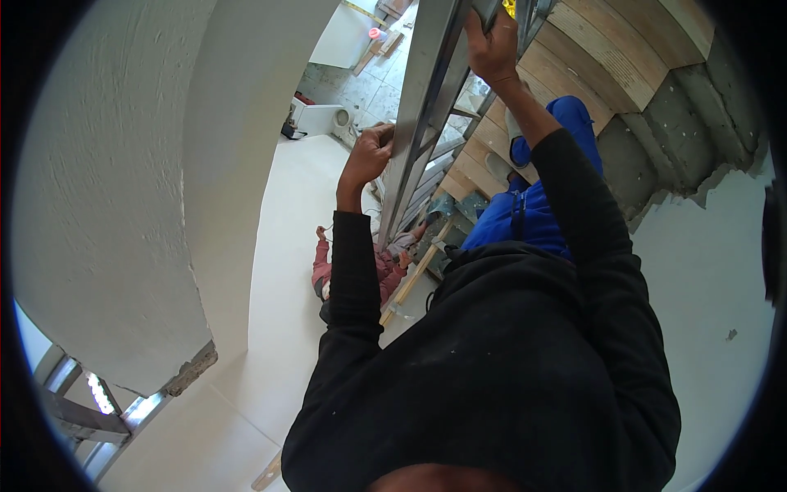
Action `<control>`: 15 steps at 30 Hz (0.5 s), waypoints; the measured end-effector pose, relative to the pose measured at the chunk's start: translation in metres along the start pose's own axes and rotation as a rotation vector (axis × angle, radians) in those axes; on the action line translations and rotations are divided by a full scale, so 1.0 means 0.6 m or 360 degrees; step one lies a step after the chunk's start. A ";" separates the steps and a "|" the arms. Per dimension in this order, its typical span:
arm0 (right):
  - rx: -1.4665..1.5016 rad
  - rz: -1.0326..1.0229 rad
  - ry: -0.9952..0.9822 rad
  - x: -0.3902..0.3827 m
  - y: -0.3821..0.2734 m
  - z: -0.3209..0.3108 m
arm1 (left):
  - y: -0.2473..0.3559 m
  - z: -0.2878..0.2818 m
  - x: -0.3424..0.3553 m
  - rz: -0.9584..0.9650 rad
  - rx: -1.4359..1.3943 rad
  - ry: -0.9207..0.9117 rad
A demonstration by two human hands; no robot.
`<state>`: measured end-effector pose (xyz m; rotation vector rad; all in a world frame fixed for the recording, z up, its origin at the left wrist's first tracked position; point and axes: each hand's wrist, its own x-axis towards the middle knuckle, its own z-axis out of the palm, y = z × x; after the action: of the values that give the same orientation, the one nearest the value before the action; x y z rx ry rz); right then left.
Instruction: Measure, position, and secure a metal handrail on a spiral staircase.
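Observation:
A metal ladder [428, 90] stands in front of me, its long rails and rungs running down to the lower level. My left hand [369, 154] is closed on the edge of its left rail, fingertips partly hidden. Higher up, my right hand [493, 51] wraps round a metal part of the ladder near the top of the view. Something yellow [510, 7] shows just beside that hand, too cut off to name.
Wooden boards [590, 57] lie under my shoes, beside bare concrete steps [684, 119]. Far below, a person in a maroon top [385, 271] is near a wooden strip [418, 275]. White walls and a rough-edged plaster slab [123, 189] stand to the left. A metal frame [90, 418] shows lower left.

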<state>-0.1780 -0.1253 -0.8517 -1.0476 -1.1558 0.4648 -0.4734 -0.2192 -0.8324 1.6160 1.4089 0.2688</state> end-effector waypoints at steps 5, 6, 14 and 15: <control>-0.1007 -0.0985 0.0216 0.007 -0.005 -0.007 | 0.020 -0.007 -0.009 -0.0129 -0.0487 0.0004; -0.1005 -0.0987 0.0220 0.007 -0.005 -0.009 | 0.014 -0.011 -0.008 -0.0160 -0.0534 -0.0075; 0.0035 0.0152 -0.0117 0.003 -0.011 -0.011 | 0.017 0.020 -0.016 -0.0357 -0.0567 -0.0062; 0.0038 0.0144 -0.0119 0.001 -0.004 -0.012 | 0.023 0.017 -0.014 -0.0372 -0.0484 -0.0089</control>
<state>-0.1719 -0.1292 -0.8498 -1.0727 -1.1694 0.5921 -0.4599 -0.2301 -0.8243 1.1927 1.4231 0.2825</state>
